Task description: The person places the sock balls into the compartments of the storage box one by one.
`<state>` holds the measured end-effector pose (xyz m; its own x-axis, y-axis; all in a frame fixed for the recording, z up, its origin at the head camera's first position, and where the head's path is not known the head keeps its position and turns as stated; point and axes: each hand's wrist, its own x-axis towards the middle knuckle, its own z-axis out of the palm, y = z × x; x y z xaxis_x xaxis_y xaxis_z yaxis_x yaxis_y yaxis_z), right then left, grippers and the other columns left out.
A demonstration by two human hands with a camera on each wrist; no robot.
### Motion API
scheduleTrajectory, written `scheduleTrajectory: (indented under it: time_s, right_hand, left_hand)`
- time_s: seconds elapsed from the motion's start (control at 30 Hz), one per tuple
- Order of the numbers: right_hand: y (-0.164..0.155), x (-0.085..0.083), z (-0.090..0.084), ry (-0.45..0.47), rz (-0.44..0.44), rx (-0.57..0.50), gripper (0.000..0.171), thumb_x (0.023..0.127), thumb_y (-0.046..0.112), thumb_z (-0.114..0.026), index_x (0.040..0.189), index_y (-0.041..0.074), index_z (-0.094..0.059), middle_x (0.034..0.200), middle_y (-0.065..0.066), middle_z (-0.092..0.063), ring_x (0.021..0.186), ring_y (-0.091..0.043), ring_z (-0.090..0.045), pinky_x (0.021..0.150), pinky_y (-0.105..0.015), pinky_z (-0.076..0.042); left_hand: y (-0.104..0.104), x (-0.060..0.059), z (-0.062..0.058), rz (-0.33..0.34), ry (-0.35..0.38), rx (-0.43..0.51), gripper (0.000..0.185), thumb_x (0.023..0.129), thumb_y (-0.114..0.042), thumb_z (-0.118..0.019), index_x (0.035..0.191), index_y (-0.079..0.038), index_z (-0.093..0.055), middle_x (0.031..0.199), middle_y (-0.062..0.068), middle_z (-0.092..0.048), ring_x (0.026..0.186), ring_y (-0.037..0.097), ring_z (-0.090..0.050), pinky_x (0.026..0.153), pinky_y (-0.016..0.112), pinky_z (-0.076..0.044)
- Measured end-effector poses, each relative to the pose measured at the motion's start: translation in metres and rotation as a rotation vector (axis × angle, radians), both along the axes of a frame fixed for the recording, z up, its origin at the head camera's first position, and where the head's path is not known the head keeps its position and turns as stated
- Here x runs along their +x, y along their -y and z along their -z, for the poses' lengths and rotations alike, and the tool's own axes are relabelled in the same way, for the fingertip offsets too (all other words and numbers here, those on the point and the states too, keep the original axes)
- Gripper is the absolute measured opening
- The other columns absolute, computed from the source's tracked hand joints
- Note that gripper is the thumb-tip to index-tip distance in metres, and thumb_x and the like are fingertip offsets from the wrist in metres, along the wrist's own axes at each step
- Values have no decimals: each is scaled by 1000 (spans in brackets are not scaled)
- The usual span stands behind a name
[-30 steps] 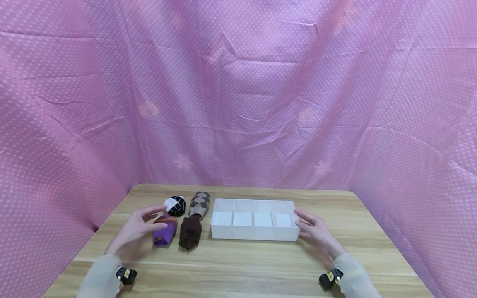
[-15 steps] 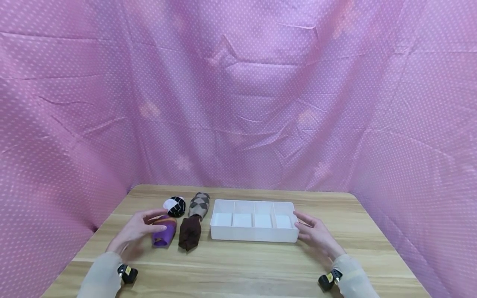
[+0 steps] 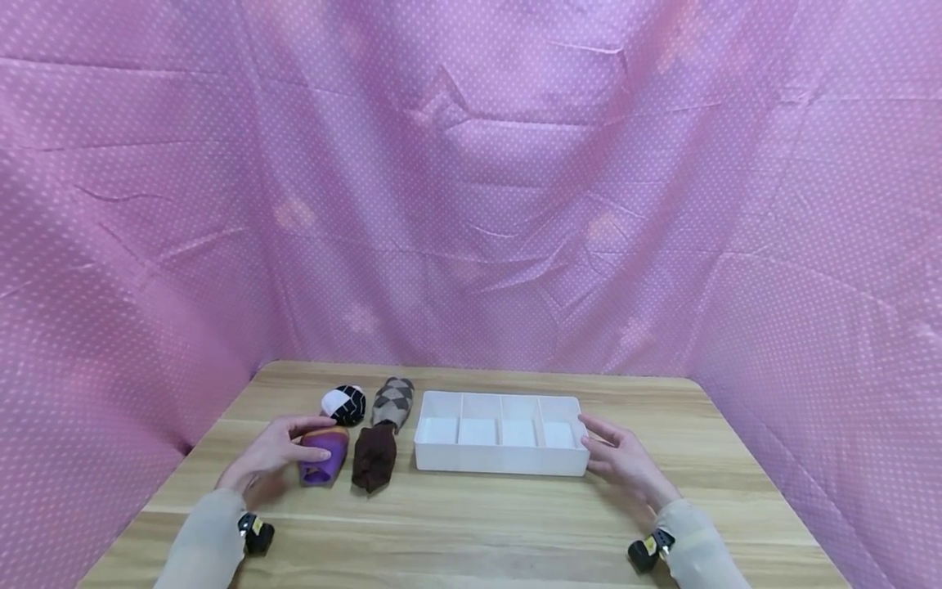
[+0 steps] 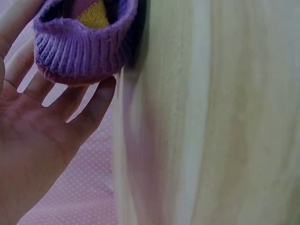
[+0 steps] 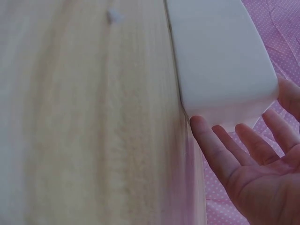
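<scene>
My left hand (image 3: 275, 450) has its thumb and fingers around a rolled purple sock (image 3: 331, 446) with an orange band, which lies on the table. In the left wrist view, the ribbed cuff of this sock (image 4: 84, 54) faces the camera, with fingers behind it. Beside it are a black-and-white rolled sock (image 3: 346, 406), a grey argyle sock (image 3: 393, 402) and a dark brown sock (image 3: 374, 460). With extended fingers, my right hand (image 3: 625, 462) touches the right end of a white box (image 3: 500, 460) with several compartments; the right wrist view shows fingertips along its end wall (image 5: 229, 115).
The wooden table (image 3: 478, 523) carries the socks on the left and the box right of centre. Pink dotted cloth (image 3: 471, 204) hangs behind the table and on both sides. A small camera sits on each wrist.
My left hand has shifted slightly right and its thumb and fingers have come in closer around the purple sock. The right hand stays at the box, which has not moved.
</scene>
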<state>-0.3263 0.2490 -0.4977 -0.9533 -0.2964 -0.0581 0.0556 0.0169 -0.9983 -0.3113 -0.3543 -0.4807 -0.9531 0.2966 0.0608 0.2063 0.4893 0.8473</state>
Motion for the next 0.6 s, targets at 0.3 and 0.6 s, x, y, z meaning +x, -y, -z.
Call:
scheduleTrajectory:
  time_s: [0.3,0.6]
  right_hand:
    - [0,1,-2,-2,7,10,66,97,18,-62,153,5,-29,159,-24,-21,117,-23,-60,97,-41,-52]
    - [0,1,-2,-4,-14,-2,67,97,17,-62,153,4,-27,159,-25,-20,115,-20,-61,97,-41,-52]
  left_hand:
    - [-1,-1,1,-9,36,5,67,79,-22,-81,138,-8,-54,125,21,-62,106,26,-60,92,36,-46]
    - [-2,3,0,-70,57,52,66,77,-21,-82,136,-8,-56,120,18,-66,100,25,-64,87,35,-50]
